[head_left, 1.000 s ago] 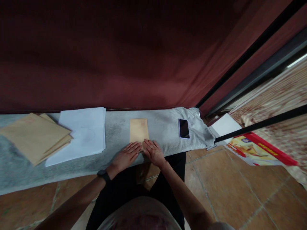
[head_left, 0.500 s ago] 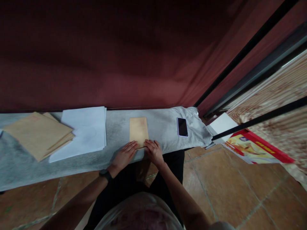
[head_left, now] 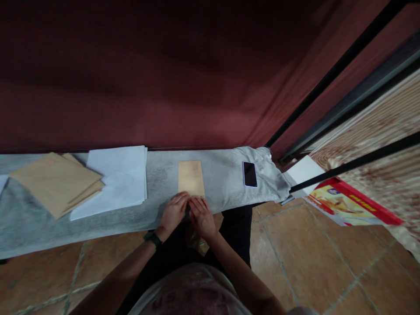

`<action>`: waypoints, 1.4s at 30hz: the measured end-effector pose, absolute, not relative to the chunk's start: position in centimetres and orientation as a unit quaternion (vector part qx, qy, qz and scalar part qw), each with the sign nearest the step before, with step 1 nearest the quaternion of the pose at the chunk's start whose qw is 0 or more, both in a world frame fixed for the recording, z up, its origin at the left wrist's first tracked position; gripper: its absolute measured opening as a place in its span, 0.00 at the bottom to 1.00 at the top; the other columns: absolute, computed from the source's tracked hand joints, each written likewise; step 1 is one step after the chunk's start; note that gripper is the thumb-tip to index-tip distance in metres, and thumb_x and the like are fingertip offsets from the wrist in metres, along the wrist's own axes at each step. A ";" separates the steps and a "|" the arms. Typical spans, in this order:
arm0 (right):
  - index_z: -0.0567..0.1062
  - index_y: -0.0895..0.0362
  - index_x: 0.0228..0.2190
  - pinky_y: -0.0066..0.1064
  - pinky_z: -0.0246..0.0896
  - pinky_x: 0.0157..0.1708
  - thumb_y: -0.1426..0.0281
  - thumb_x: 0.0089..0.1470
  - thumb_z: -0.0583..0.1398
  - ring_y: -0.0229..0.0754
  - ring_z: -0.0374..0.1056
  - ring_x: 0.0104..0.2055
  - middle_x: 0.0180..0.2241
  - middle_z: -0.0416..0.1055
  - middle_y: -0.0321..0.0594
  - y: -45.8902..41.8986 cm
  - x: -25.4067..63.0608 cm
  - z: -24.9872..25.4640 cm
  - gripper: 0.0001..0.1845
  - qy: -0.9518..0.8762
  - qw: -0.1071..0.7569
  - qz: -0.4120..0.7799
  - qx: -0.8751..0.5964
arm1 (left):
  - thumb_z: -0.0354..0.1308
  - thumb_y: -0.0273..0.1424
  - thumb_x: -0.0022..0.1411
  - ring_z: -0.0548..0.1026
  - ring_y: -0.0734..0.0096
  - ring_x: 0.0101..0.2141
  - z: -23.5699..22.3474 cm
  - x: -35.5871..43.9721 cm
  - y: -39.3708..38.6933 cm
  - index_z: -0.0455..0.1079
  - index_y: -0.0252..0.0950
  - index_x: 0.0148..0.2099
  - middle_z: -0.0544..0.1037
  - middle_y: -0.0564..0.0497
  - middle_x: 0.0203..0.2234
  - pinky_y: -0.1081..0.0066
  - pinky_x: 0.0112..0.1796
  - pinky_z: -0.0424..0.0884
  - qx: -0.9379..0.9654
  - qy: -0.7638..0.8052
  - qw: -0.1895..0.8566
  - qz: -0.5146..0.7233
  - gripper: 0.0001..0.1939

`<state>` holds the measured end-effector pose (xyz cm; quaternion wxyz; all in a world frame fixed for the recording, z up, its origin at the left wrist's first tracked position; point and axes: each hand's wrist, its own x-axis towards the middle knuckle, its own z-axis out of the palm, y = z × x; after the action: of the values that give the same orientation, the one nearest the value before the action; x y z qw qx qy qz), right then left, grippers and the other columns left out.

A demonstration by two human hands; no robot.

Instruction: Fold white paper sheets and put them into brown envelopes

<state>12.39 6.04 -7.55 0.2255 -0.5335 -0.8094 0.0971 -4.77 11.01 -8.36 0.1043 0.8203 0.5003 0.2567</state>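
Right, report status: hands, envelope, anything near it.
Left hand and right hand at near end of envelope. Its visible part flat on grey cloth. Phone to its right, paper to its left, both apart from it.

The scene is dimly lit, and the red backdrop (head_left: 164, 83) is sunk in near-black shadow toward 12 o'clock. A soft sheen is caught on the brown envelope (head_left: 191, 179) — just off centre, toward 7 o'clock — and pale light is reflected by the white sheets (head_left: 126, 177) at 9 o'clock. Detail is smeared in the patterned fabric (head_left: 380, 131) at 3 o'clock; the floor tiles (head_left: 315, 245) are visibly stretched toward 4 o'clock.
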 end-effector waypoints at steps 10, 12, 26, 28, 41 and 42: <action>0.60 0.56 0.68 0.46 0.45 0.70 0.66 0.70 0.52 0.45 0.55 0.70 0.67 0.61 0.44 4.9 13.1 -8.3 0.27 -0.791 0.191 0.076 -0.576 | 0.44 0.30 0.70 0.60 0.58 0.68 -8.9 -4.0 7.0 0.57 0.32 0.71 0.63 0.41 0.68 0.52 0.67 0.58 0.871 0.461 0.039 0.163 0.29; 0.60 0.54 0.68 0.46 0.45 0.70 0.67 0.70 0.53 0.45 0.55 0.70 0.67 0.61 0.44 4.9 13.3 -8.3 0.27 -0.790 0.189 0.075 -0.578 | 0.45 0.33 0.70 0.58 0.58 0.69 -9.2 -3.8 6.0 0.52 0.32 0.73 0.62 0.40 0.68 0.53 0.68 0.56 0.871 0.466 0.035 0.151 0.31; 0.61 0.57 0.67 0.51 0.44 0.69 0.70 0.70 0.50 0.49 0.54 0.70 0.67 0.61 0.48 4.1 14.7 -8.6 0.27 -0.776 0.196 0.059 -0.597 | 0.42 0.36 0.72 0.58 0.56 0.69 -8.7 -2.8 5.7 0.46 0.31 0.75 0.60 0.39 0.69 0.52 0.68 0.55 0.846 0.505 0.037 0.168 0.33; 0.60 0.58 0.68 0.51 0.43 0.69 0.72 0.68 0.50 0.49 0.53 0.71 0.68 0.60 0.49 4.0 14.7 -8.7 0.28 -0.779 0.188 0.057 -0.595 | 0.41 0.35 0.72 0.56 0.58 0.69 -8.8 -1.3 6.0 0.47 0.31 0.74 0.60 0.40 0.70 0.54 0.68 0.54 0.853 0.493 0.045 0.162 0.32; 0.62 0.58 0.67 0.51 0.43 0.70 0.72 0.68 0.52 0.50 0.54 0.70 0.67 0.62 0.45 4.3 14.4 -9.3 0.28 -0.776 0.200 0.047 -0.597 | 0.40 0.37 0.73 0.47 0.55 0.72 -8.3 1.1 15.4 0.53 0.39 0.73 0.54 0.43 0.72 0.45 0.69 0.43 0.848 0.511 0.065 0.128 0.29; 0.60 0.58 0.67 0.50 0.43 0.70 0.72 0.68 0.52 0.49 0.54 0.70 0.67 0.61 0.44 4.3 14.4 -9.3 0.29 -0.777 0.196 0.043 -0.597 | 0.40 0.39 0.73 0.46 0.55 0.72 -8.3 1.3 16.4 0.52 0.40 0.73 0.52 0.44 0.73 0.45 0.69 0.41 0.842 0.521 0.066 0.124 0.30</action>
<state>14.41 4.30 -9.29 0.1956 -0.5965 -0.7772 0.0430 1.28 16.40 -8.28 0.0664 0.8418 0.5211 0.1238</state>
